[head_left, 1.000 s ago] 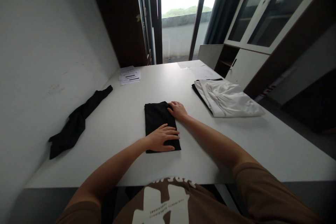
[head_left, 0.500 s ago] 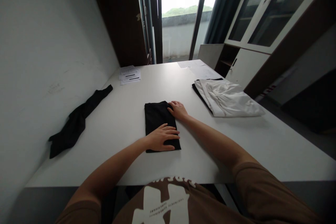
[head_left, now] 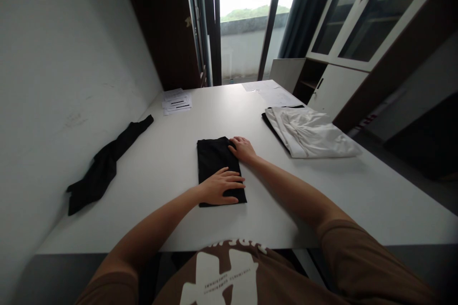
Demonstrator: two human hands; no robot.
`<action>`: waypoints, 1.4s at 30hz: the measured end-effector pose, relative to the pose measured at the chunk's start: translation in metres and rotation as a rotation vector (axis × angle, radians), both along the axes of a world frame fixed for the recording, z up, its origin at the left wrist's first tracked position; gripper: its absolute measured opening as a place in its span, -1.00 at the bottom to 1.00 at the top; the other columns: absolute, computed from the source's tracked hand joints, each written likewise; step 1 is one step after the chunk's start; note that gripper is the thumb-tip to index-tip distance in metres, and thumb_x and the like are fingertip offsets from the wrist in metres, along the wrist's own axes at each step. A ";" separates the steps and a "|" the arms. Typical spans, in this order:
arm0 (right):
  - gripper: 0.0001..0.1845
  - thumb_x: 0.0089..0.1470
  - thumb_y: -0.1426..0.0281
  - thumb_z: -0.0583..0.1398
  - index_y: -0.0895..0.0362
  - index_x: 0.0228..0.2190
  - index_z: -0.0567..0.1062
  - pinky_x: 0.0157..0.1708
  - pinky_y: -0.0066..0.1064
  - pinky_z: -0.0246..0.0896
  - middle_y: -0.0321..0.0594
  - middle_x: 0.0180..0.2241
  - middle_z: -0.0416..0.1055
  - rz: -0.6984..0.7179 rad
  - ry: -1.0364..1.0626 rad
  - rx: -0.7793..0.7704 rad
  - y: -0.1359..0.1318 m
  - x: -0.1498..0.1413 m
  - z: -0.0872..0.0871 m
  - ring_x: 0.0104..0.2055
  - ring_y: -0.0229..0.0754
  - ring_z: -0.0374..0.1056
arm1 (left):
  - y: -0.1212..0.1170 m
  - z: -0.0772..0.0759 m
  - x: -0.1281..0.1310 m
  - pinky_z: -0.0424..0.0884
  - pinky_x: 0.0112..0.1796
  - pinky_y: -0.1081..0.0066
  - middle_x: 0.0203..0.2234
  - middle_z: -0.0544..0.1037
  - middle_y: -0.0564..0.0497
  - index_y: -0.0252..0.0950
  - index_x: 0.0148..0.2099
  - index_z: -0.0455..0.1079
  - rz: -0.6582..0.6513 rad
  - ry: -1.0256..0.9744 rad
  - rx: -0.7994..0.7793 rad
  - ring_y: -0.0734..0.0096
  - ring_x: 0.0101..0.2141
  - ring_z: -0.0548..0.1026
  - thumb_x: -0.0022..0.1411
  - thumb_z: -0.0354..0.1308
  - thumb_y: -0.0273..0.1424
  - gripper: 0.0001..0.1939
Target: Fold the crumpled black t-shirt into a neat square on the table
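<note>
A black garment [head_left: 214,159], folded into a neat rectangle, lies in the middle of the white table [head_left: 171,162]. My left hand [head_left: 220,187] rests flat on its near end with the fingers stretched out. At the far right corner of the folded garment sits my right hand [head_left: 243,149], fingers laid down on the cloth edge. Neither hand grips anything.
A crumpled black garment [head_left: 105,164] lies at the left by the wall. A white folded garment [head_left: 309,133] over a dark one sits at the right. Papers [head_left: 176,102] lie at the far left and more sheets [head_left: 266,91] at the far edge. Cabinets stand to the right.
</note>
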State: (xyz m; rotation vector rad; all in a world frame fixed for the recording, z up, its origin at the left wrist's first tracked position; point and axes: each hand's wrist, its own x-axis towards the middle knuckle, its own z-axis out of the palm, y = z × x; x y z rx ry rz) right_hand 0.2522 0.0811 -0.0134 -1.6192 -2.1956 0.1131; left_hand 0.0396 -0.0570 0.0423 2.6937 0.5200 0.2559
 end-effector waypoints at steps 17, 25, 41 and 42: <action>-0.51 0.36 0.14 0.12 0.03 0.22 0.43 0.30 -0.10 0.04 -0.06 0.24 0.36 -0.005 -0.011 0.003 0.000 0.000 0.000 0.28 0.07 0.21 | 0.000 -0.004 0.000 -0.15 0.40 -0.04 0.34 0.36 0.00 -0.03 0.36 0.32 0.003 -0.007 0.004 0.10 0.36 0.22 0.39 0.19 -0.10 -0.45; -0.51 0.36 0.13 0.11 0.02 0.22 0.44 0.30 -0.10 0.03 -0.06 0.22 0.37 -0.003 -0.003 0.018 0.001 0.000 -0.004 0.28 0.06 0.21 | 0.001 -0.003 -0.001 -0.16 0.40 -0.07 0.34 0.36 -0.01 -0.02 0.36 0.32 0.004 -0.003 0.001 0.08 0.36 0.22 0.39 0.19 -0.11 -0.45; -0.51 0.36 0.13 0.11 0.04 0.21 0.44 0.30 -0.11 0.04 -0.06 0.23 0.37 0.000 -0.006 0.027 0.003 0.001 -0.005 0.28 0.07 0.22 | 0.001 -0.002 0.000 -0.14 0.40 -0.07 0.33 0.37 0.00 0.00 0.36 0.31 0.001 0.001 0.000 0.09 0.36 0.23 0.38 0.19 -0.10 -0.45; -0.50 0.36 0.13 0.11 0.04 0.21 0.44 0.30 -0.10 0.04 -0.06 0.23 0.37 0.001 -0.006 0.023 0.003 0.001 -0.005 0.28 0.07 0.22 | 0.001 -0.002 0.000 -0.13 0.40 -0.07 0.33 0.37 -0.01 0.00 0.37 0.31 0.001 0.001 0.000 0.09 0.36 0.23 0.38 0.19 -0.09 -0.44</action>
